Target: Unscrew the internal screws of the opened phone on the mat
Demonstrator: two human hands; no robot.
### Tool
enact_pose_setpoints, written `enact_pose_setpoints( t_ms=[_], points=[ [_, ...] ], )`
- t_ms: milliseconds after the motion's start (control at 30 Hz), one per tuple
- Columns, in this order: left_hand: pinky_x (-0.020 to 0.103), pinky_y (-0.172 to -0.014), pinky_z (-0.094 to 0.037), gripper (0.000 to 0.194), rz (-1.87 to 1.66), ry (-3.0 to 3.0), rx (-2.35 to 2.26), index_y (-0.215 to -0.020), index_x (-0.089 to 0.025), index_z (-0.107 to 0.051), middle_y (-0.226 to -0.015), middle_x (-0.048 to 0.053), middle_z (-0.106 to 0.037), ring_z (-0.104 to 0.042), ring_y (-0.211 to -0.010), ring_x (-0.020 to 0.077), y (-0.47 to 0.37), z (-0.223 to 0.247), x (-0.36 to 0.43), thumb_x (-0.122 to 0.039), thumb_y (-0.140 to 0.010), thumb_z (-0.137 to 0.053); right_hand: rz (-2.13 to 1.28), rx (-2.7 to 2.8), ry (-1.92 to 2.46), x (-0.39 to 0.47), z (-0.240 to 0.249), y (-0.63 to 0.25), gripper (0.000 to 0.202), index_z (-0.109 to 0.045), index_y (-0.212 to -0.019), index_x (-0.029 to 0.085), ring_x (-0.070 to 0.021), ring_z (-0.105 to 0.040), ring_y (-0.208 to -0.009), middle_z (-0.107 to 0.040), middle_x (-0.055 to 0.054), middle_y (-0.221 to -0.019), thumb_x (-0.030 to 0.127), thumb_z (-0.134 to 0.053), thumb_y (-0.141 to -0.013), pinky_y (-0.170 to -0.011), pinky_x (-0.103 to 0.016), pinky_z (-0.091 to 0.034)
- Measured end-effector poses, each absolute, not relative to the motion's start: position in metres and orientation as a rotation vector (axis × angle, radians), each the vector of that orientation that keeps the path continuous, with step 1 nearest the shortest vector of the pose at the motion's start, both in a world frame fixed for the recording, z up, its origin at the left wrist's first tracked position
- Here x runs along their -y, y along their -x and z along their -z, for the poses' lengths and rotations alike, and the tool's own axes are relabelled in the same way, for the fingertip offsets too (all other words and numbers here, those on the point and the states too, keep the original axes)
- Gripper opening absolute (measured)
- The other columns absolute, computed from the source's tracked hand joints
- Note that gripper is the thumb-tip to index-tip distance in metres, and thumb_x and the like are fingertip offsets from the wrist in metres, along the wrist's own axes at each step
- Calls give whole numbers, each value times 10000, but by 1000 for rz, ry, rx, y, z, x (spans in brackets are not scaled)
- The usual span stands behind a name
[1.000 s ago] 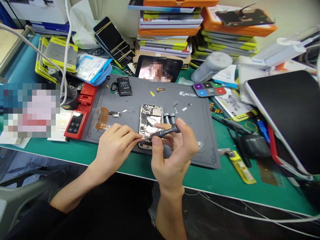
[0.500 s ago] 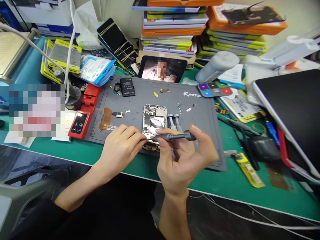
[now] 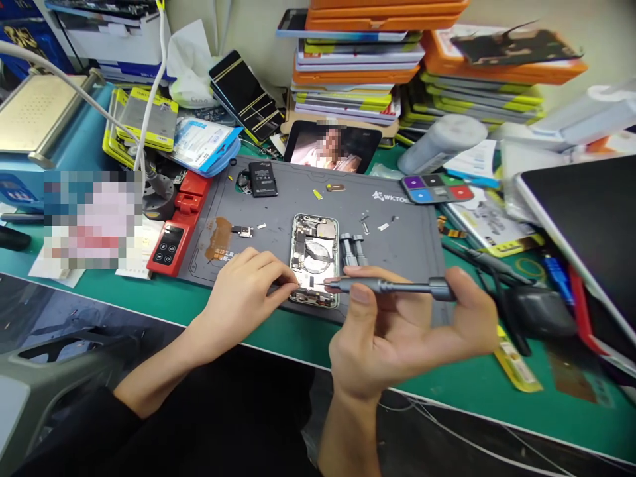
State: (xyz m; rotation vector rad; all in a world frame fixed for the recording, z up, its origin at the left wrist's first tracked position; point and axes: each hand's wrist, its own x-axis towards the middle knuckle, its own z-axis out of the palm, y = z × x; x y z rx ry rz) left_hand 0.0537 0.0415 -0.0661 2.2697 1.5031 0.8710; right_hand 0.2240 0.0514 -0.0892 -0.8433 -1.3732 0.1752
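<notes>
Landmark: we place everything from the opened phone point(image 3: 315, 260), which lies flat near the front edge of the grey work mat point(image 3: 397, 245).
Left hand point(image 3: 238, 298): ours, just left of the phone; fingertips pinched together at its lower left corner, touching the frame. Whether something tiny sits between them, we cannot tell.
Right hand point(image 3: 397, 331): ours, right of and nearer than the phone; fingers closed around the screwdriver point(image 3: 385, 287).
Screwdriver: held nearly level, tip over the phone's lower end, cap against the palm side.
Spare drivers point(image 3: 352, 249): two, just right of the phone, on the mat.
Small battery point(image 3: 263, 178): well behind the phone, to the left.
Loose parts: scattered behind and left of the phone.
Handling, phone: we judge it light, rigid and fragile inside; hold by the metal frame edges, not the exposed boards.
Handling, screwdriver: slim, stiff, likely smooth; grip the knurled shaft.
Unclear: screw heads too small to see; the tip's contact is hidden; a tablet point(image 3: 586, 225) far right is cut off.
</notes>
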Motion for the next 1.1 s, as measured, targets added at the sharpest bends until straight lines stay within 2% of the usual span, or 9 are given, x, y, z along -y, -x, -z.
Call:
enact_pose_setpoints(
  t_ms=[233, 367, 533, 767, 933, 1100],
  points=[
    [376, -823, -445, 95, -623, -2331, -1571, -960, -170, -692, -963, 5, -693, -577, -912, 208, -60, 60, -44, -192, -1053, -684, -191, 1379, 808, -52, 90, -226, 834, -490, -1623, 361, -98, -743, -947, -457, -88, -1410, -5, -715, -908, -756, -259, -690],
    [371, -821, -449, 91, -668, -2428, -1562, -978, -158, -673, -964, 23, -681, -567, -896, 209, -60, 65, -44, -176, -1059, -637, -193, 1385, 797, -52, 92, -228, 836, -480, -1628, 345, -106, -749, -958, -438, -99, -1441, 10, -733, -904, -786, -286, -698],
    [338, -820, -477, 62, -773, -2433, -1557, -996, -162, -651, -980, 18, -693, -587, -940, 203, -49, 63, -45, -176, -1056, -652, -189, 1377, 792, -52, 92, -226, 849, -479, -1628, 351, -97, -750, -944, -481, -76, -1386, -8, -727, -899, -779, -263, -690],
    [354, -859, -490, 52, -666, -2508, -1877, -999, -162, -659, -985, 36, -702, -615, -991, 231, -19, 57, -61, -153, -1038, -693, -195, 1386, 802, -51, 91, -227, 901, -439, -1643, 350, -106, -757, -956, -501, -89, -1403, -35, -723, -879, -730, -240, -684],
    [352, -841, -498, 56, -697, -2486, -1887, -1028, -177, -717, -1001, 30, -745, -632, -979, 221, -14, 58, -63, -207, -1069, -694, -217, 1397, 824, -50, 90, -226, 893, -417, -1647, 326, -114, -749, -952, -580, -64, -1268, -48, -697, -887, -692, -206, -661],
    [351, -850, -509, 48, -751, -2427, -1889, -1038, -191, -745, -1033, 21, -767, -651, -993, 218, -14, 58, -63, -223, -1060, -717, -210, 1410, 816, -49, 87, -226, 873, -406, -1648, 315, -121, -752, -961, -586, -52, -1239, -37, -689, -901, -723, -232, -674]
  ],
)
